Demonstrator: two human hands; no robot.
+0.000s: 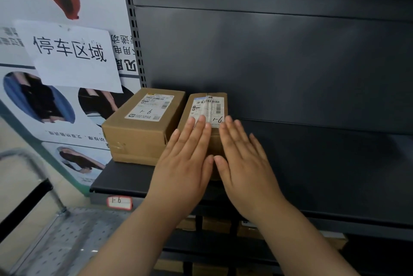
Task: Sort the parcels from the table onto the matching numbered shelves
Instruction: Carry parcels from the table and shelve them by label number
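Note:
Two cardboard parcels stand side by side on a dark metal shelf whose front edge carries a red-framed tag reading 9-1. The left parcel has a white label marked 9-1. The right, narrower parcel also bears a label with 9-1 written on it. My left hand lies flat with straight fingers on the near top of the right parcel. My right hand presses flat against the same parcel's right near side, fingers straight. The parcel's front face is hidden behind both hands.
The shelf stretches bare to the right of the parcels, under a dark back panel. More cardboard boxes sit on a lower shelf. A poster wall with a paper sign stands left; a perforated metal cart is at lower left.

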